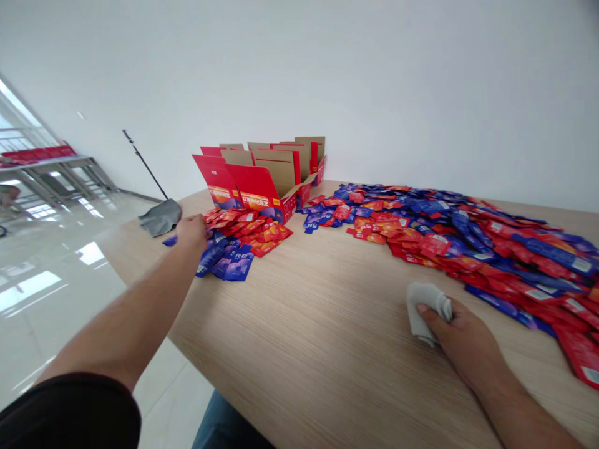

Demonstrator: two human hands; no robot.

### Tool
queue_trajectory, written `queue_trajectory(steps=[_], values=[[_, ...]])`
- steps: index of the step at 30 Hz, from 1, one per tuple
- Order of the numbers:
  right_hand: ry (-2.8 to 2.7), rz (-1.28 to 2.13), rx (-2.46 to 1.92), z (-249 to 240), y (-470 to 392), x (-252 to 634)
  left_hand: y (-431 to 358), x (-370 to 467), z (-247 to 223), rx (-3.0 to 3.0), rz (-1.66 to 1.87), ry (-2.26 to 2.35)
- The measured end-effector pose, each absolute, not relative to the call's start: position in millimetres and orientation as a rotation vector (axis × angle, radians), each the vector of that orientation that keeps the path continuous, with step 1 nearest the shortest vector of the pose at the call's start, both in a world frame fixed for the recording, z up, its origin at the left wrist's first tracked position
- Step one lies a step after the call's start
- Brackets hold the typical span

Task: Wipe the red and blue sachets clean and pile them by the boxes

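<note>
My right hand is closed on a folded white cloth, just above or on the wooden table. Stretched far out, my left hand is at the left edge of a smaller pile of red pouches and blue pouches. Its fingers are curled and mostly hidden; what they hold, if anything, cannot be made out. One blue pouch end shows on the hand's far side.
Open red cartons with raised flaps stand behind the smaller pile. A long heap of red and blue pouches covers the table's back and right. A grey cloth lies at the table's left edge, beside a thin black pole.
</note>
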State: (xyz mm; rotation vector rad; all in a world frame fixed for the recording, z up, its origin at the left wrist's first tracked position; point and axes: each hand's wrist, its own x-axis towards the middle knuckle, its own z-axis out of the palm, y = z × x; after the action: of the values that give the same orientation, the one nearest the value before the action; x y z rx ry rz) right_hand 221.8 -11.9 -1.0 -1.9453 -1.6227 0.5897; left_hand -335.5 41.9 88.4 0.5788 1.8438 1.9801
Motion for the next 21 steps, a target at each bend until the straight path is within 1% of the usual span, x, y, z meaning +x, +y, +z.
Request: queue_trajectory(steps=[5, 8, 14, 21], values=[[-1.653, 0.574, -1.911, 1, -12, 218, 38, -288, 73, 0.697, 1.846, 1.759], [-1.685, 0.550, -1.860, 1, -14, 216, 36, -241, 50, 0.858, 1.671, 1.669], [-1.750, 0.506, -1.760, 1, -18, 214, 43, -138, 4, 1.238, 1.294, 1.640], [-1.801, 0.514, -1.637, -5, -14, 210, 75, -44, -3, 1.833, 0.953, 1.533]])
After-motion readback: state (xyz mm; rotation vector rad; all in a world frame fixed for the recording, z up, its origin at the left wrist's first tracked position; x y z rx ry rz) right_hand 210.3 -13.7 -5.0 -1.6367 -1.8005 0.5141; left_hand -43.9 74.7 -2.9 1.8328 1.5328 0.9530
